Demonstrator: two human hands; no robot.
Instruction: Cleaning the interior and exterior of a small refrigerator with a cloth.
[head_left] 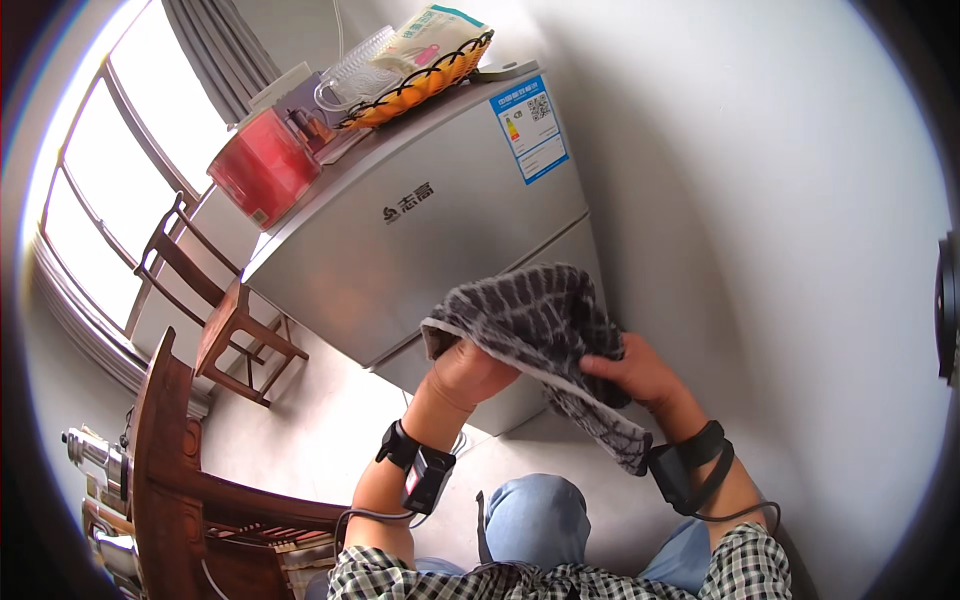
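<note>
A dark grey checked towel with a pale edge hangs between my two hands, in front of a small silver fridge. My left hand is under its left part, the fingers hidden beneath the cloth. On the right side, my right hand grips the towel, thumb on top and the other fingers behind it. One corner of the cloth droops down beside my right wrist. Both forearms wear black straps with small boxes and cables.
On the fridge top stand a red clear-sided tub and an orange woven basket holding a glass jug and a packet. A wooden chair is by the window. Dark wooden furniture fills the lower left. A white wall rises at the right.
</note>
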